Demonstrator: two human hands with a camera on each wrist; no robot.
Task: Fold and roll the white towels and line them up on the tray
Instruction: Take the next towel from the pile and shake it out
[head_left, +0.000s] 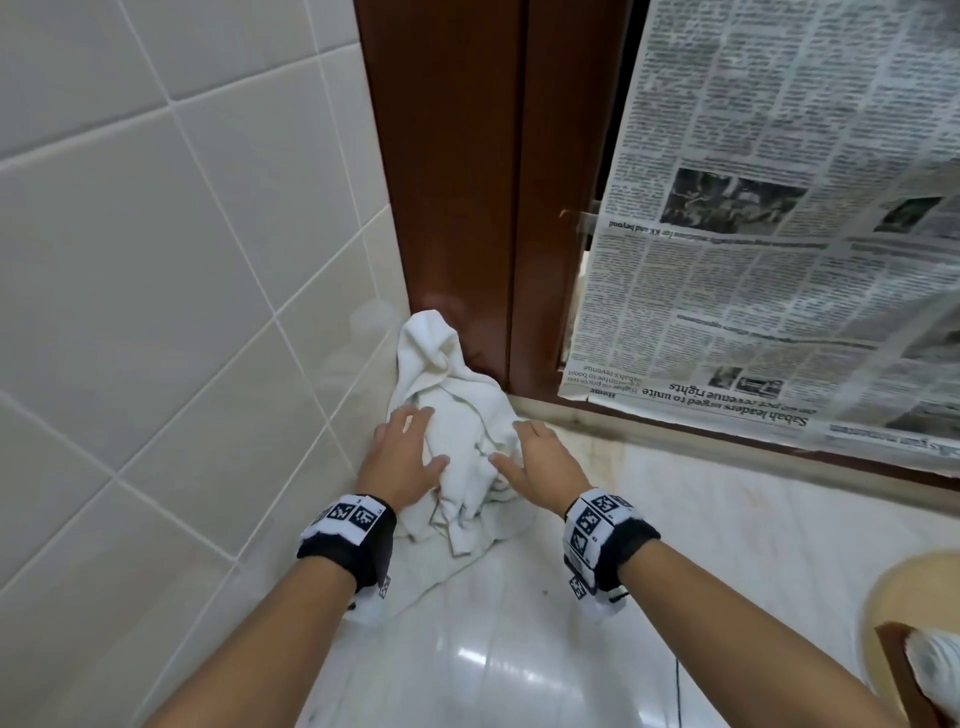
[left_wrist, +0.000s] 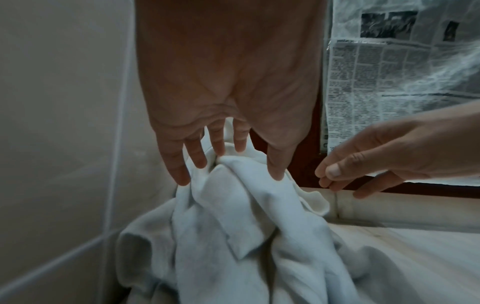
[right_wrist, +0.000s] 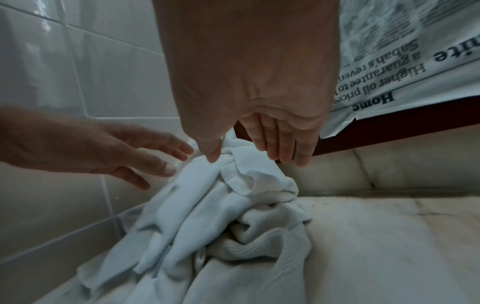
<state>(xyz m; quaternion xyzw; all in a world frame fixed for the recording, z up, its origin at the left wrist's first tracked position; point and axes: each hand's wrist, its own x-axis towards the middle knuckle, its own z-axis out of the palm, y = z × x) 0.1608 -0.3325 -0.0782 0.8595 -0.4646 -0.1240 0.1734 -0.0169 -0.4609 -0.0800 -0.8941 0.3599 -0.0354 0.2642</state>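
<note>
The tiled wall (head_left: 156, 260) is running down the left, meeting a pale marble counter (head_left: 727, 545) in a corner beside a dark wooden frame (head_left: 457, 208). Newspaper (head_left: 779, 234) is hanging taped over the opening on the right. A crumpled heap of white towels (head_left: 457, 415) is lying in that corner, partly leaning against the wall and frame. A round tan tray (head_left: 893, 597) is sitting well apart at the lower right edge. The left hand (head_left: 400, 462) is reaching onto the heap's left side, fingers spread and straight, tips touching cloth. The right hand (head_left: 545, 457) is hovering at the heap's right side, fingers extended and relaxed, grasping nothing
</note>
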